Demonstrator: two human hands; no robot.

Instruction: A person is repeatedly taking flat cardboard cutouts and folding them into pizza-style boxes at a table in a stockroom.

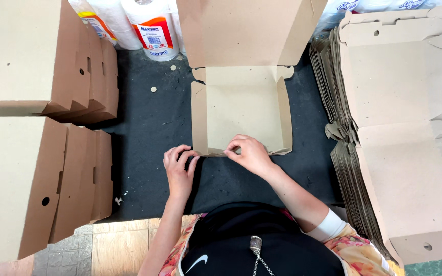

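We are folding up the near wall of the half-formed brown cardboard box (241,110) lying on the dark mat (149,122). Our left hand (179,168) pinches its near-left corner; our right hand (249,152) pinches the front flap. Next, we judge, the corner tabs need tucking. Finished boxes (72,82) stand left, a flat blank stack (400,128) right, neither obstructing.

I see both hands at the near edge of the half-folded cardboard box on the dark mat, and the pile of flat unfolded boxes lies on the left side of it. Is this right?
Not quite. In the head view both hands, left hand and right hand, are at the near edge of the half-folded cardboard box on the dark mat, but the pile of flat unfolded boxes lies on its right side. Folded boxes stand on the left.
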